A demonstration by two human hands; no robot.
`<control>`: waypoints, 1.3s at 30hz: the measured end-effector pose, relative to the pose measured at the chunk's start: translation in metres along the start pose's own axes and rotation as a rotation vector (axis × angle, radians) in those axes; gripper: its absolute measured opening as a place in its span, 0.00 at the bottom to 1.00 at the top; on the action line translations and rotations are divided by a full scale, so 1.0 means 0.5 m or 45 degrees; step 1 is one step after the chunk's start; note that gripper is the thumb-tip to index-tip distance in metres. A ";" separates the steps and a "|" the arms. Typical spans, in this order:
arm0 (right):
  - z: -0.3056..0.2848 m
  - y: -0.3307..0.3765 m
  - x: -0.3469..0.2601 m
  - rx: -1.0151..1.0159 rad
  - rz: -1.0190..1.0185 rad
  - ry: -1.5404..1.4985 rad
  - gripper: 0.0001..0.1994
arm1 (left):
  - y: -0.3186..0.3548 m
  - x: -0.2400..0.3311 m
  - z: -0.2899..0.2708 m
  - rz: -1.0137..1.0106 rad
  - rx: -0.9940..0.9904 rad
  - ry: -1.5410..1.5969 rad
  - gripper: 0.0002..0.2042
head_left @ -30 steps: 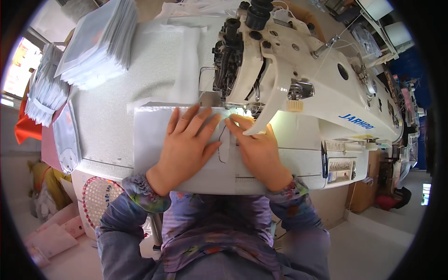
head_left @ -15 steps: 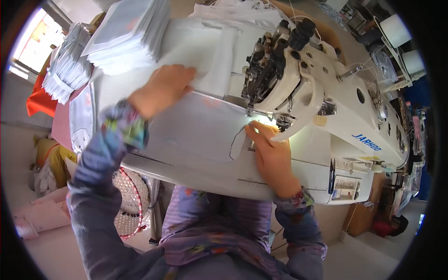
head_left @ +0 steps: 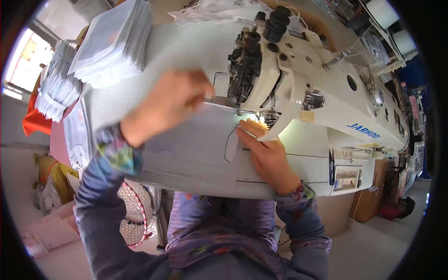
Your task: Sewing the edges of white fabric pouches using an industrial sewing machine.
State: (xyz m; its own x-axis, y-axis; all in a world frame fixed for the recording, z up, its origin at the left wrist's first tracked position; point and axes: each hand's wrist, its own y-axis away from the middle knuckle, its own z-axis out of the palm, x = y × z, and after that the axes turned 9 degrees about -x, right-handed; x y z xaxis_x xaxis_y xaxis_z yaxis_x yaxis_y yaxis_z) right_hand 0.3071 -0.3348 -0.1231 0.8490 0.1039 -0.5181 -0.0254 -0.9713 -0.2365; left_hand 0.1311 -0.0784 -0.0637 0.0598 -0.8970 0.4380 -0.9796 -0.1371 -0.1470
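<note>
A pale grey fabric piece with a dark curved outline lies on the sewing machine bed, its far edge running to the lit needle area. My right hand rests flat on its right part, fingers stretched out just in front of the presser foot. My left hand is raised over the far edge of the fabric, left of the needle. Motion smears its fingers, so what they hold, if anything, is hidden. The white sewing machine stands right of centre, its black needle mechanism beside my left fingertips.
A tall stack of pale pieces stands at the far left, beside a tied bundle. White fabric is heaped behind the machine. Black thread snips and a small parts tray lie at the right. Thread cones stand far right.
My left hand has moved right, toward the needle. The white strip that stretched back from the needle no longer lies there. My right hand stays flat on the fabric.
</note>
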 end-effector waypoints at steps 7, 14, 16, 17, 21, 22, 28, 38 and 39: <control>0.002 -0.005 -0.015 -0.137 -0.126 0.035 0.25 | 0.101 0.061 0.106 -0.008 -0.236 -0.245 0.32; 0.000 -0.007 -0.007 -0.155 -0.151 -0.025 0.24 | 0.110 0.045 0.114 -0.074 -0.220 -0.213 0.33; -0.002 -0.009 -0.006 -0.143 -0.169 -0.040 0.24 | 0.100 0.034 0.108 -0.043 -0.195 -0.223 0.32; -0.002 -0.009 -0.007 -0.159 -0.172 -0.034 0.25 | 0.095 0.030 0.106 0.009 -0.170 -0.208 0.30; -0.007 -0.009 -0.013 -0.184 -0.141 -0.051 0.27 | 0.078 0.021 0.103 0.203 -0.303 -0.116 0.24; -0.006 -0.009 -0.016 -0.195 -0.145 -0.050 0.27 | 0.075 0.016 0.104 0.219 -0.267 -0.108 0.24; 0.001 -0.013 -0.033 -0.213 -0.077 0.016 0.37 | 0.049 -0.027 0.096 0.236 -0.239 0.072 0.25; 0.012 -0.011 -0.035 -0.201 0.044 0.173 0.40 | 0.066 0.029 0.116 0.060 -0.182 -0.238 0.28; 0.011 -0.010 -0.035 -0.182 0.044 0.191 0.40 | 0.066 0.036 0.121 0.040 -0.144 -0.313 0.28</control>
State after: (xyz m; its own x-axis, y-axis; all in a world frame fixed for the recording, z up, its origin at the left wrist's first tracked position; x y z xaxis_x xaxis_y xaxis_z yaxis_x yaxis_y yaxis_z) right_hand 0.2896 -0.3305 -0.1175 0.9182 0.0477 -0.3931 0.0105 -0.9953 -0.0962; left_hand 0.1112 -0.1246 -0.1144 0.0600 -0.9770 0.2044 -0.9961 -0.0719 -0.0511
